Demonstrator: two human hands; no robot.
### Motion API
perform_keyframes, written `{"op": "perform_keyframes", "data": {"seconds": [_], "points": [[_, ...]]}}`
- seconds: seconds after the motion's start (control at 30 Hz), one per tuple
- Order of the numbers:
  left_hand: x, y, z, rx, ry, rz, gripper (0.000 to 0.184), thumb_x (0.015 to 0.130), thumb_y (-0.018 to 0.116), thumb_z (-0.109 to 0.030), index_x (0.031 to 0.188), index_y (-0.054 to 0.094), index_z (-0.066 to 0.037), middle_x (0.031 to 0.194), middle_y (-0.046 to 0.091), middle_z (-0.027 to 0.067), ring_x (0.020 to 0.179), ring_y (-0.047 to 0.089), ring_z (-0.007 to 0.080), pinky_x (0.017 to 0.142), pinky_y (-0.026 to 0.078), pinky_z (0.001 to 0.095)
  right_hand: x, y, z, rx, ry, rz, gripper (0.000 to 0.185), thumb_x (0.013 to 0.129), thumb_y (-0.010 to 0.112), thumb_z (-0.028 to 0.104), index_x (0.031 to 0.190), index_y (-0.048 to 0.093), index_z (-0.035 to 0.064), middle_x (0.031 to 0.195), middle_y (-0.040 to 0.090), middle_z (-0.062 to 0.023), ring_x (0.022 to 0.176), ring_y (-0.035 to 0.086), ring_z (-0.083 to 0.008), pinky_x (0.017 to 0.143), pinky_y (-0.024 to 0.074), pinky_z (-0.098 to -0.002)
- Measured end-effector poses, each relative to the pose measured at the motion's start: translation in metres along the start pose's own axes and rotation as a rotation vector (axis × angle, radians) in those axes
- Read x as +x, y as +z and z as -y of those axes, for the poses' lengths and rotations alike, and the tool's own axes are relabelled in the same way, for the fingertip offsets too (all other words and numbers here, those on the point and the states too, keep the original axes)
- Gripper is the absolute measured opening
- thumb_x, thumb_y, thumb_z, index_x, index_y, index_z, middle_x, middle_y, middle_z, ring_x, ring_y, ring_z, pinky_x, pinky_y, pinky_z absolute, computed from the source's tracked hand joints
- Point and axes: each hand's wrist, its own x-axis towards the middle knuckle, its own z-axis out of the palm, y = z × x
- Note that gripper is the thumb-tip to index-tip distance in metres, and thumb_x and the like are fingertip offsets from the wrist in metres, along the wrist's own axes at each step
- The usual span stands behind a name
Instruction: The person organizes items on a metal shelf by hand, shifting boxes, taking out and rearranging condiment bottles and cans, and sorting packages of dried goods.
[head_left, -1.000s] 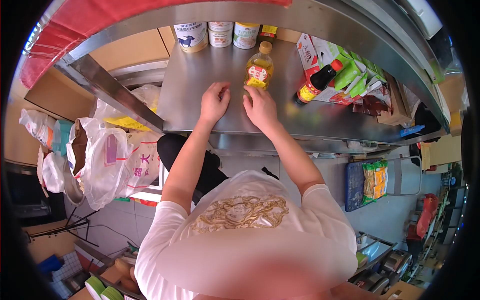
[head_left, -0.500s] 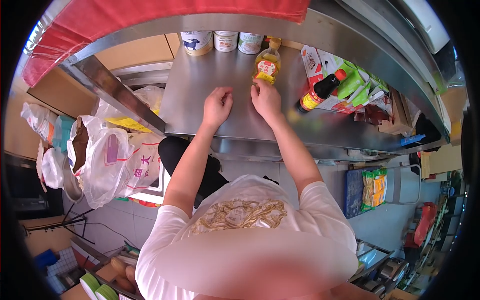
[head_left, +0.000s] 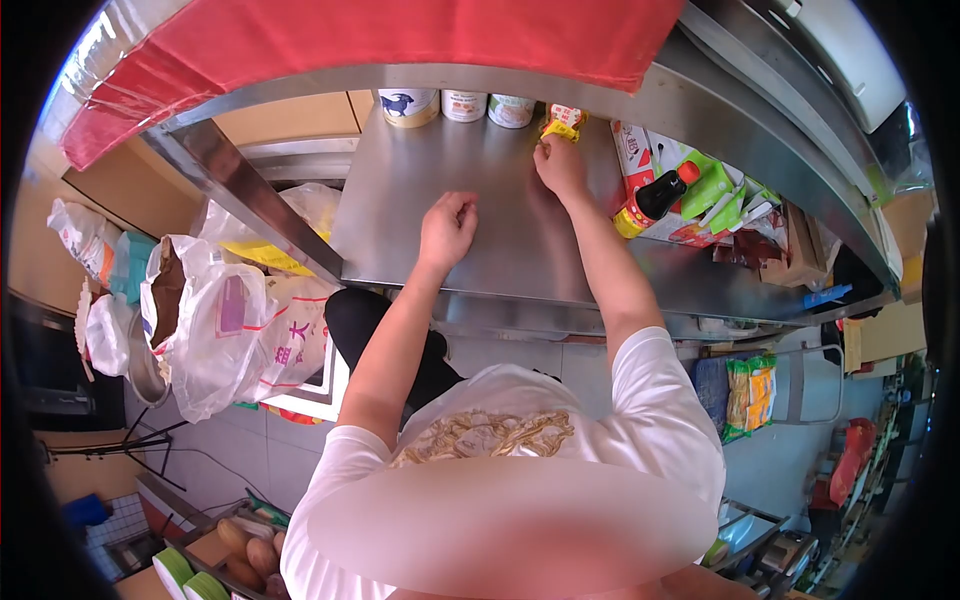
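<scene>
My right hand (head_left: 562,168) reaches to the back of the steel counter. Its fingers are closed at the lower part of an oil bottle (head_left: 566,121) with a red and yellow label. The bottle's top is hidden behind the shelf's edge. Three cans stand in a row to its left: a can with a blue goat (head_left: 408,107), a white can (head_left: 464,105) and a white can with green print (head_left: 511,110). My left hand (head_left: 448,230) is loosely curled over the counter (head_left: 400,190), holding nothing I can see.
Right of my right arm, a dark sauce bottle with a red cap (head_left: 655,200) stands by a box of green packets (head_left: 715,195). A steel shelf post (head_left: 255,200) rises on the left, near plastic bags (head_left: 225,320). Red cloth (head_left: 400,35) hangs over the upper shelf.
My right hand and the oil bottle have moved back and right, towards the cans' row under the shelf. My left hand stays over the counter. The view has shifted slightly.
</scene>
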Motion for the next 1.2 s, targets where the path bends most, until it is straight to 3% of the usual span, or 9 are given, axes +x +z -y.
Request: {"op": "perform_keyframes", "data": {"seconds": [0.37, 0.73, 0.83, 0.97, 1.07, 1.2], "points": [[0.001, -0.002, 0.002, -0.046, -0.043, 0.004, 0.016, 0.098, 0.066, -0.01, 0.11, 0.073, -0.001, 0.098, 0.07, 0.0128, 0.08, 0.069, 0.0242, 0.074, 0.056, 0.0342, 0.044, 0.007, -0.03, 0.033, -0.045, 0.044, 0.016, 0.09, 0.07, 0.02, 0.099, 0.07, 0.0069, 0.089, 0.074, -0.0147, 0.088, 0.073, -0.0346, 0.077, 0.0574, -0.0461], [0.002, -0.003, 0.002, -0.069, -0.057, 0.009, 0.015, 0.099, 0.065, -0.009, 0.11, 0.073, -0.001, 0.099, 0.07, 0.0125, 0.082, 0.071, 0.0232, 0.076, 0.057, 0.0324, 0.064, 0.028, -0.046, -0.098, -0.233, -0.145, 0.019, 0.09, 0.069, 0.024, 0.097, 0.071, 0.0066, 0.088, 0.075, -0.0123, 0.088, 0.073, -0.0337, 0.079, 0.0573, -0.0455], [0.002, -0.003, 0.003, -0.064, -0.057, 0.012, 0.015, 0.099, 0.065, -0.008, 0.11, 0.073, -0.001, 0.099, 0.07, 0.0127, 0.084, 0.072, 0.0235, 0.077, 0.057, 0.0326, 0.063, 0.027, -0.042, -0.096, -0.205, -0.131, 0.021, 0.09, 0.069, 0.025, 0.099, 0.071, 0.0069, 0.091, 0.076, -0.0126, 0.09, 0.073, -0.0334, 0.081, 0.0573, -0.046], [0.002, -0.002, 0.005, -0.071, -0.053, 0.009, 0.015, 0.099, 0.065, -0.007, 0.11, 0.073, -0.001, 0.101, 0.071, 0.0132, 0.088, 0.074, 0.0237, 0.079, 0.058, 0.0329, 0.051, 0.003, -0.015, -0.061, 0.009, 0.07, 0.026, 0.092, 0.069, 0.028, 0.107, 0.071, 0.0068, 0.102, 0.076, -0.0142, 0.098, 0.073, -0.0331, 0.086, 0.0571, -0.0468], [0.003, 0.0, 0.006, -0.101, -0.045, -0.015, 0.015, 0.098, 0.065, -0.008, 0.109, 0.074, -0.002, 0.101, 0.072, 0.0138, 0.086, 0.073, 0.0252, 0.078, 0.058, 0.0337, 0.043, 0.023, -0.027, -0.09, -0.026, 0.018, 0.032, 0.094, 0.069, 0.031, 0.113, 0.07, 0.0054, 0.11, 0.075, -0.0161, 0.105, 0.071, -0.0348, 0.09, 0.0564, -0.0472], [0.002, -0.001, 0.003, -0.085, -0.071, 0.006, 0.015, 0.099, 0.066, -0.007, 0.11, 0.074, -0.001, 0.104, 0.073, 0.0133, 0.089, 0.075, 0.0231, 0.081, 0.059, 0.033, 0.008, -0.004, 0.007, -0.02, -0.035, 0.039, 0.034, 0.096, 0.069, 0.031, 0.114, 0.07, 0.0026, 0.114, 0.072, -0.0193, 0.106, 0.069, -0.0404, 0.092, 0.0557, -0.0477]]}}
